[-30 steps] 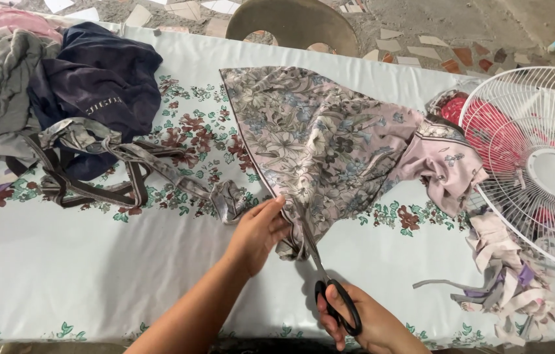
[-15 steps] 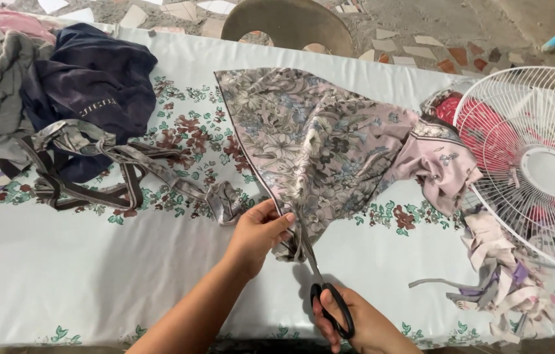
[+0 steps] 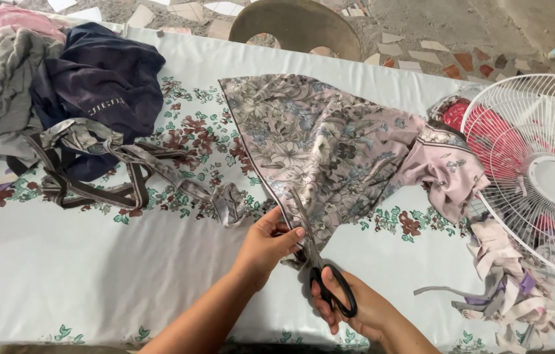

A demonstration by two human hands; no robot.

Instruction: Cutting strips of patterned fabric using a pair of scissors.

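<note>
R hand (image 3: 356,308) has its grip closed through the loops of black-handled steel scissors (image 3: 320,265), blades partly open, biting the near edge of the pale floral-print fabric piece (image 3: 330,151). L hand (image 3: 267,242) pinches that edge just beside the blades, w/ fingers pressed together on the cloth. Step looks like a cut in progress along the fabric's left edge; next move prob needs edge kept taut & blades fed forward. Fabric lies spread mid-worktop (image 3: 94,275), right end bunched near white wire-guard fan (image 3: 546,177).

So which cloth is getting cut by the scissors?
The pinkish-grey flowery cloth in the middle, pinched by the left hand. The dark blue one lies untouched.
</note>
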